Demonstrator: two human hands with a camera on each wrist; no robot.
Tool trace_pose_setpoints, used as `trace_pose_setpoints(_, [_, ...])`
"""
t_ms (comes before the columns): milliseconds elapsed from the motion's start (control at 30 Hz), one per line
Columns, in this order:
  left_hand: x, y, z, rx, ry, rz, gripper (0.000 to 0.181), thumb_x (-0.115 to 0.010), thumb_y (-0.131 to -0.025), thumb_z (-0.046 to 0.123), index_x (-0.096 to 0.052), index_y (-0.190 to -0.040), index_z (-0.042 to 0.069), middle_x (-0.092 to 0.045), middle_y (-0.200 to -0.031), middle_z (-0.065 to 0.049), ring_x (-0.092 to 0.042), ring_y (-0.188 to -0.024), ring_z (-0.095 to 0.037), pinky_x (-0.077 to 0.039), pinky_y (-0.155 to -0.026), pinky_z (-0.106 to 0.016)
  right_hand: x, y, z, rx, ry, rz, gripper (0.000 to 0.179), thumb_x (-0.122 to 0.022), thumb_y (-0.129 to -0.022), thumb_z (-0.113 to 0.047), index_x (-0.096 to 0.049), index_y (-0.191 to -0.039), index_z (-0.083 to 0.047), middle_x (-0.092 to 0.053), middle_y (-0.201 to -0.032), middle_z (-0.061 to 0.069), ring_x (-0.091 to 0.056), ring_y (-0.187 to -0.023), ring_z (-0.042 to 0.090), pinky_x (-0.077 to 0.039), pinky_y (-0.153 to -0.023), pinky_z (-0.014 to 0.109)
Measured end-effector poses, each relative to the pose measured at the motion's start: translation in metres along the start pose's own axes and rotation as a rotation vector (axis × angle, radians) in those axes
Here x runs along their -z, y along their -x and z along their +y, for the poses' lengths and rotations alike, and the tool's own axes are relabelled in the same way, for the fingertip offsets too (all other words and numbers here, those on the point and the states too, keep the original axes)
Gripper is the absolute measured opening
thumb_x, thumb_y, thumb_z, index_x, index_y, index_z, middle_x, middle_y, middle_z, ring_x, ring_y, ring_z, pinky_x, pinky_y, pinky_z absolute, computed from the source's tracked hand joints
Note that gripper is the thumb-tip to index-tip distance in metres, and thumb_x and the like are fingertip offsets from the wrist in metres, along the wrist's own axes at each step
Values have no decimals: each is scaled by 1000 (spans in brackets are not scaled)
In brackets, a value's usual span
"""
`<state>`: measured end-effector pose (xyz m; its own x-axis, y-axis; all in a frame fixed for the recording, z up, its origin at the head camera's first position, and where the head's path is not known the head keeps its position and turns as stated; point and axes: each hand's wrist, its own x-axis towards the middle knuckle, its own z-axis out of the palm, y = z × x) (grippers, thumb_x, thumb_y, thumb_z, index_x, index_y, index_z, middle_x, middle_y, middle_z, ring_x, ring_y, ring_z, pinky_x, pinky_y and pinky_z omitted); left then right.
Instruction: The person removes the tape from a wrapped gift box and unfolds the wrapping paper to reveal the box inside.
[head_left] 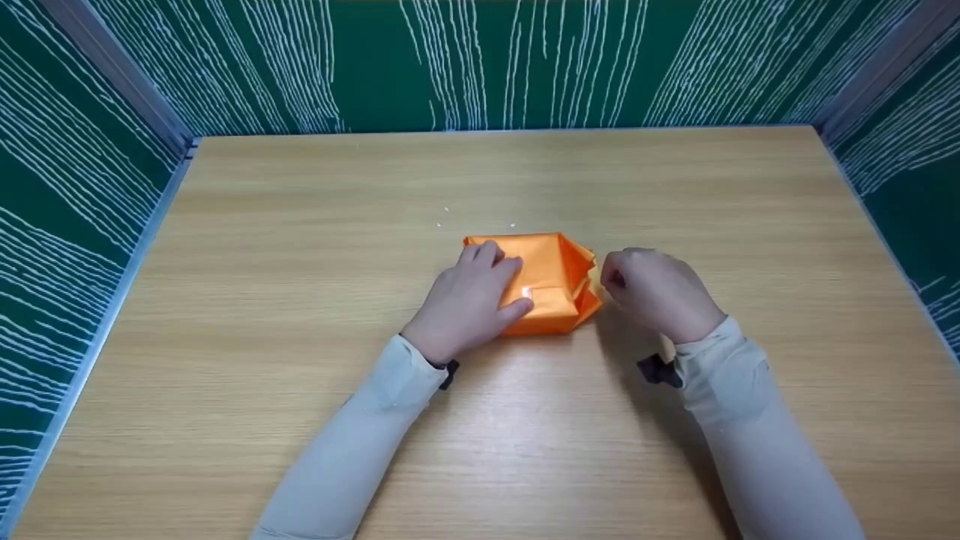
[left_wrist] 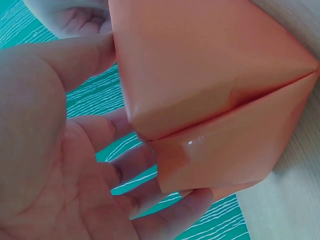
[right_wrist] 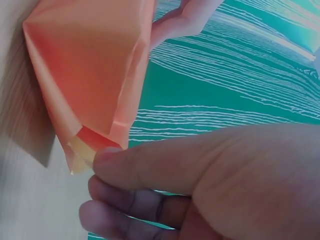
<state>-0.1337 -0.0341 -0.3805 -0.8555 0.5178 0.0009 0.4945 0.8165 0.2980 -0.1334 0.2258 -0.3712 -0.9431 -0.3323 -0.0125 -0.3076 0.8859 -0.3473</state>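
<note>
An orange paper-wrapped package (head_left: 540,259) lies on the table. Its right end is unsealed, with creased flaps and a pale yellowish inner piece (right_wrist: 82,156). The left hand (head_left: 469,300) holds the package's left part, thumb toward the near side and the other fingers spread over it. From the left wrist view, the thumb touches one edge and the fingertips touch the folded end. At the unsealed end, the right hand (head_left: 652,289) is curled. Its thumb (right_wrist: 130,162) and forefinger pinch the edge by the yellowish piece, partly hiding it.
A light wooden table (head_left: 300,210) lies under both hands. Green panels (head_left: 375,67) with white streaks enclose its back and sides. Several tiny white specks lie beyond the package. Dark bands show at both sleeve cuffs.
</note>
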Motion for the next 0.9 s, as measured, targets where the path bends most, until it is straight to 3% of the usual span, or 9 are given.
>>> trace_pose_setpoints(133, [0, -1, 0, 7, 0, -14, 57, -58, -102, 50, -58, -144, 11, -53, -131, -10, -47, -121, -28, -54, -85, -42, -1, -2, 5, 1, 10, -29, 18, -57, -93, 2, -66, -81, -9, -57, -76, 4, -53, -69, 23, -38, -61, 35])
trace_pose_setpoints(300, [0, -2, 0, 7, -2, -20, 58, -57, -102, 51, -58, -144, 11, -52, -132, -10, -47, -120, -28, -54, -85, -42, -2, -3, 10, -3, -1, -68, 15, -61, -94, 0, -75, -95, -5, -70, -89, 10, -62, -79, 28, -52, -71, 44])
trace_pose_setpoints(433, [-1, -1, 0, 6, -3, -24, 59, -57, -102, 51, -57, -145, 11, -52, -133, -10, -47, -121, -28, -54, -86, -42, -3, -4, 14, -3, -7, -114, 19, -64, -92, 1, -79, -102, -6, -74, -98, 12, -65, -87, 31, -55, -80, 51])
trace_pose_setpoints(633, [-1, -1, 0, 0, -3, -14, 58, -57, -102, 50, -58, -145, 11, -52, -132, -10, -47, -120, -28, -54, -85, -42, -6, -5, 19, 49, 17, -156, 20, -64, -89, 4, -79, -91, -9, -73, -87, 6, -64, -81, 28, -54, -78, 49])
trace_pose_setpoints(900, [-2, 1, 0, -14, 4, 13, 52, -58, -102, 47, -60, -140, 11, -53, -130, -9, -48, -120, -27, -54, -78, -43, -10, -7, 24, 102, 56, -184, 22, -57, -86, 6, -67, -77, -11, -52, -69, 1, -49, -68, 24, -39, -65, 37])
